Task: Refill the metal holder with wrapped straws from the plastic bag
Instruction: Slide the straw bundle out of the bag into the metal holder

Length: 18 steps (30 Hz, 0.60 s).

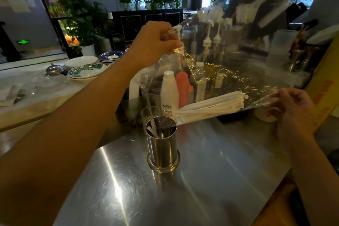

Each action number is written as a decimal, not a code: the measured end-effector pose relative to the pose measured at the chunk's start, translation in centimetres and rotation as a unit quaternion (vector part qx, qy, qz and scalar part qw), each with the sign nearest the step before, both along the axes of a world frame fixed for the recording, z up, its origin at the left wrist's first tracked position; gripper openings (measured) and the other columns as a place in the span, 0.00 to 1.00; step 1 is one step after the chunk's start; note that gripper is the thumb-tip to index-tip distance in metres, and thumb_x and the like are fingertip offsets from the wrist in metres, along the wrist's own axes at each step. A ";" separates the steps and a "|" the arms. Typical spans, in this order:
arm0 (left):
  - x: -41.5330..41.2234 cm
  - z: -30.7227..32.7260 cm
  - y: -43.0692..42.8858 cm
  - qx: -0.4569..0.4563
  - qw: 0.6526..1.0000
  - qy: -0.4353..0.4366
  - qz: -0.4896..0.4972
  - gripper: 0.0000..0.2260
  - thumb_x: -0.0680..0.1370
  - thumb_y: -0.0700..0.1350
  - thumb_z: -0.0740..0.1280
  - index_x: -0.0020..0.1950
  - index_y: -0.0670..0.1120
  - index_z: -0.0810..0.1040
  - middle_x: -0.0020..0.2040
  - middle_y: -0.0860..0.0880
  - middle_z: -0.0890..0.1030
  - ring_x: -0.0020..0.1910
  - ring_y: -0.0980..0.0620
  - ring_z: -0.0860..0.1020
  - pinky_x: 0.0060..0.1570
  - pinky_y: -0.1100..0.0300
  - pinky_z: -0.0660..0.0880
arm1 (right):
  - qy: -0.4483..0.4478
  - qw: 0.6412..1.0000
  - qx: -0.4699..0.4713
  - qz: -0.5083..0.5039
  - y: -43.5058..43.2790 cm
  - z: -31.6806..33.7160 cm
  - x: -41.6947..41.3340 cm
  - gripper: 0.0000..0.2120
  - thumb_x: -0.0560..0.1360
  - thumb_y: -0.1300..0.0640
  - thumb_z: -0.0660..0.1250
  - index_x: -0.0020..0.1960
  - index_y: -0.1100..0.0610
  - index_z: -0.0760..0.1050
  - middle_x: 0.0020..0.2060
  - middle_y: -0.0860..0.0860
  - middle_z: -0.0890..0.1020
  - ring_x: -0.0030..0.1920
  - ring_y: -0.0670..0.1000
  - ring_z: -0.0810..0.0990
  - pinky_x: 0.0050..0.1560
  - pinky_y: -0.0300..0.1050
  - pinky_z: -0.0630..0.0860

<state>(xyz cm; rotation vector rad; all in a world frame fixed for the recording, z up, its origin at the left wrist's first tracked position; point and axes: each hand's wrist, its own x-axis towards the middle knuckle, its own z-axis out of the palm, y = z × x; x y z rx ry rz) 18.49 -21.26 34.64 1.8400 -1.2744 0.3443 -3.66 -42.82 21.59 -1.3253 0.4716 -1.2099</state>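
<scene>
A shiny metal holder (163, 149) stands upright on the steel counter (211, 180), with a few wrapped straws low inside it. A clear plastic bag (229, 75) hangs stretched above and behind the holder. My left hand (156, 42) pinches the bag's upper left corner, raised high. My right hand (291, 110) grips the bag's lower right edge. A bundle of white wrapped straws (214, 105) lies inside the bag, slanting down toward the holder's mouth, its lower end close to the rim.
Behind the holder stand a white bottle (169, 91), an orange bottle (183, 86), a glass (149, 113) and a second metal cup (133, 104) with white items. Plates (86, 70) are stacked at the left. Syrup pump bottles (211, 42) line the back.
</scene>
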 end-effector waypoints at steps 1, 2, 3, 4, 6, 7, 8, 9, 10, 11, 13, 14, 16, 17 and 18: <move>0.2 -0.1 0.0 -0.003 1.000 0.006 -0.002 0.06 0.73 0.43 0.70 0.45 0.40 0.79 0.36 0.52 0.79 0.32 0.62 0.79 0.39 0.68 0.78 | 0.000 1.000 -0.005 -0.003 -0.1 0.2 0.0 0.08 0.77 0.57 0.60 0.41 0.47 0.73 0.32 0.43 0.82 0.28 0.42 0.79 0.26 0.35 0.76; 0.3 -0.3 0.0 -0.005 1.000 0.013 -0.002 0.06 0.73 0.43 0.70 0.45 0.41 0.79 0.36 0.52 0.80 0.32 0.63 0.79 0.39 0.69 0.78 | 0.001 1.000 -0.010 -0.006 -0.2 0.3 0.1 0.09 0.77 0.56 0.61 0.40 0.46 0.73 0.31 0.43 0.82 0.28 0.43 0.79 0.26 0.35 0.76; 0.5 -0.5 0.1 -0.006 1.000 0.019 0.000 0.06 0.73 0.43 0.70 0.45 0.41 0.79 0.37 0.52 0.80 0.32 0.63 0.79 0.38 0.70 0.78 | 0.003 1.000 -0.013 -0.009 -0.3 0.4 0.2 0.09 0.77 0.56 0.61 0.40 0.46 0.73 0.32 0.43 0.82 0.28 0.43 0.79 0.26 0.35 0.76; 0.7 -0.7 0.1 -0.007 1.000 0.023 0.004 0.06 0.73 0.43 0.70 0.46 0.41 0.79 0.37 0.52 0.80 0.32 0.63 0.79 0.38 0.69 0.78 | 0.004 1.000 -0.015 -0.010 -0.3 0.5 0.3 0.09 0.77 0.56 0.61 0.40 0.46 0.74 0.32 0.43 0.82 0.28 0.43 0.79 0.26 0.35 0.76; 1.0 -1.1 0.4 -0.009 1.000 0.028 0.007 0.07 0.73 0.43 0.70 0.46 0.40 0.79 0.37 0.51 0.81 0.32 0.62 0.79 0.39 0.68 0.78 | 0.008 1.000 -0.021 -0.010 -0.4 0.4 0.5 0.09 0.77 0.56 0.61 0.40 0.46 0.73 0.32 0.43 0.83 0.28 0.43 0.79 0.26 0.35 0.76; 1.2 -1.3 0.5 -0.010 0.999 0.032 0.006 0.07 0.73 0.43 0.70 0.46 0.40 0.79 0.37 0.51 0.81 0.32 0.62 0.79 0.39 0.68 0.79 | 0.010 1.000 -0.023 -0.010 -0.3 0.3 0.6 0.09 0.77 0.57 0.60 0.41 0.47 0.73 0.32 0.43 0.83 0.28 0.43 0.79 0.26 0.35 0.76; 1.3 -1.5 0.6 -0.011 0.999 0.036 0.005 0.06 0.73 0.42 0.70 0.46 0.40 0.79 0.36 0.51 0.81 0.32 0.62 0.80 0.39 0.68 0.78 | 0.011 1.000 -0.025 -0.009 -0.3 0.3 0.7 0.08 0.77 0.57 0.60 0.41 0.48 0.73 0.32 0.43 0.83 0.27 0.43 0.79 0.26 0.35 0.76; 1.4 -1.6 0.8 -0.012 0.999 0.038 0.006 0.06 0.73 0.42 0.70 0.45 0.41 0.79 0.36 0.51 0.81 0.32 0.62 0.80 0.39 0.68 0.78 | 0.011 1.000 -0.025 -0.008 -0.2 0.3 0.8 0.08 0.77 0.57 0.60 0.41 0.48 0.73 0.31 0.43 0.83 0.27 0.43 0.79 0.25 0.35 0.76; 1.5 -1.8 0.9 -0.012 0.999 0.040 0.008 0.05 0.73 0.42 0.70 0.45 0.41 0.79 0.36 0.52 0.80 0.32 0.62 0.80 0.38 0.68 0.78 | 0.012 1.000 -0.024 -0.008 -0.1 0.4 0.9 0.09 0.77 0.57 0.60 0.40 0.48 0.73 0.31 0.43 0.83 0.27 0.43 0.79 0.25 0.35 0.76; 1.7 -1.9 1.1 -0.013 0.999 0.043 0.008 0.05 0.73 0.42 0.70 0.45 0.42 0.79 0.36 0.52 0.80 0.32 0.62 0.79 0.38 0.68 0.78 | 0.015 1.000 -0.023 -0.009 0.0 0.5 1.0 0.09 0.77 0.57 0.61 0.40 0.48 0.73 0.31 0.43 0.83 0.27 0.43 0.79 0.25 0.35 0.76; 1.9 -2.2 1.5 -0.018 0.998 0.053 0.006 0.04 0.73 0.42 0.70 0.44 0.42 0.79 0.36 0.52 0.81 0.32 0.61 0.80 0.39 0.66 0.79 | 0.019 0.999 -0.025 -0.010 0.1 0.8 1.2 0.09 0.77 0.57 0.61 0.40 0.47 0.73 0.31 0.42 0.83 0.28 0.42 0.79 0.26 0.35 0.76; 2.1 -2.5 1.8 -0.021 0.998 0.058 0.007 0.04 0.73 0.42 0.70 0.44 0.42 0.79 0.37 0.52 0.81 0.33 0.60 0.81 0.40 0.65 0.79 | 0.021 0.999 -0.028 -0.008 0.2 1.1 1.4 0.08 0.77 0.57 0.61 0.41 0.47 0.74 0.31 0.42 0.82 0.28 0.42 0.79 0.26 0.35 0.76; 2.5 -3.1 2.4 -0.029 0.997 0.069 0.012 0.02 0.73 0.42 0.70 0.43 0.44 0.78 0.37 0.53 0.81 0.34 0.60 0.81 0.41 0.63 0.79 | 0.027 0.999 -0.036 -0.001 0.4 1.6 1.8 0.08 0.77 0.56 0.61 0.42 0.47 0.74 0.31 0.40 0.82 0.29 0.41 0.79 0.27 0.34 0.76; 2.7 -3.5 2.7 -0.032 0.997 0.074 0.018 0.02 0.73 0.42 0.69 0.43 0.45 0.78 0.37 0.53 0.81 0.34 0.60 0.81 0.41 0.63 0.79 | 0.030 0.999 -0.042 0.003 0.4 1.8 2.0 0.07 0.77 0.56 0.61 0.42 0.47 0.74 0.31 0.40 0.82 0.29 0.41 0.79 0.27 0.33 0.76; 2.9 -3.8 3.0 -0.035 0.996 0.079 0.027 0.02 0.74 0.42 0.69 0.43 0.45 0.78 0.37 0.53 0.81 0.34 0.60 0.80 0.41 0.62 0.79 | 0.034 0.998 -0.050 0.007 0.5 2.0 2.3 0.07 0.77 0.56 0.61 0.42 0.47 0.74 0.32 0.41 0.82 0.29 0.41 0.79 0.27 0.33 0.76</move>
